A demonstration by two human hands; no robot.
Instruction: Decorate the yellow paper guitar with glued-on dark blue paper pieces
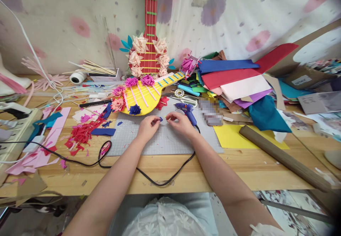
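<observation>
My left hand [148,126] is closed in a pinch on a small dark blue paper piece [161,119] above the grey cutting mat [125,142]. Just to its right, my right hand [181,123] has thumb and forefinger drawn together; whatever is between them is too small to make out. Behind both hands lies a yellow paper instrument [144,99] with pink strings and paper flowers, among them a blue flower [135,109] and a red flower [162,103]. A blue glue gun [188,112] rests on the mat beside my right hand.
A black cable [160,184] loops across the table front. Red paper scraps [84,131] and a blue strip [103,132] lie left. To the right are yellow paper [231,136], a brown roll [279,156] and stacked coloured sheets [229,67]. A red flowered instrument [151,19] stands behind.
</observation>
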